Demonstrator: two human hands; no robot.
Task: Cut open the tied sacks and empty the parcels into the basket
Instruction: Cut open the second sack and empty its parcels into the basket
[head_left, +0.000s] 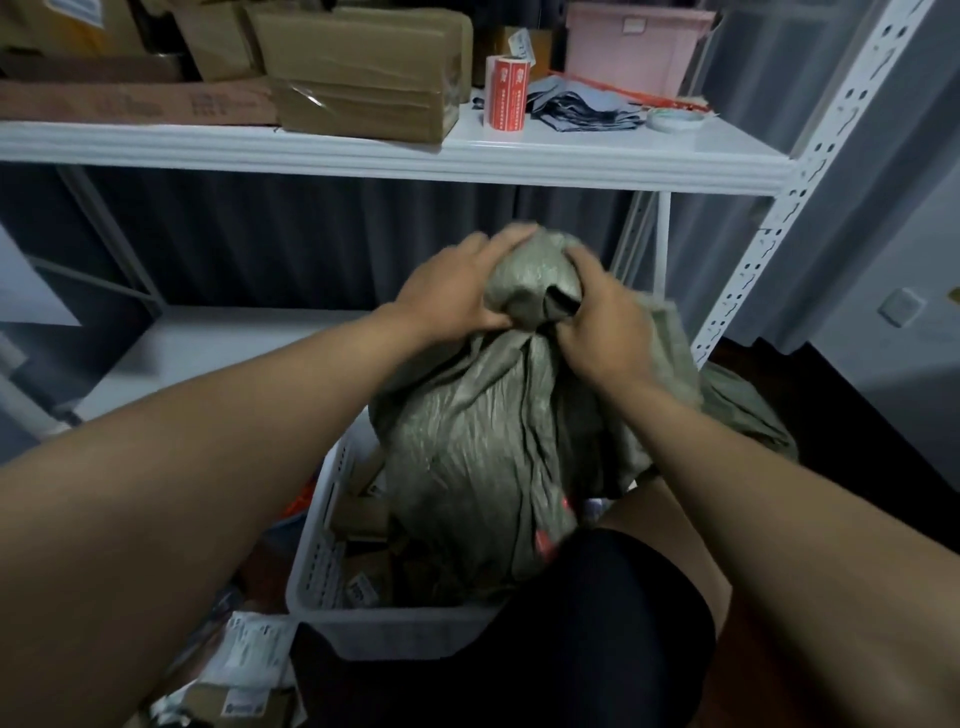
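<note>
Basket (332, 613) contents largely hidden, perhaps parcels.

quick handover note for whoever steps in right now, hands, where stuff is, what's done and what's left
Left hand: grips the bunched neck of the grey-green sack.
Right hand: grips the same neck from the other side.
The sack stands upright in the white basket; its neck looks still gathered.
Done: some parcels already lie in the basket.
Left: open this sack and tip its contents into the basket. No cutting tool is in view. A second sack lies behind to the right.

Grey-green sack (483, 441), white basket (322, 561), pink bin (634, 47), brown boxes (358, 67)
</note>
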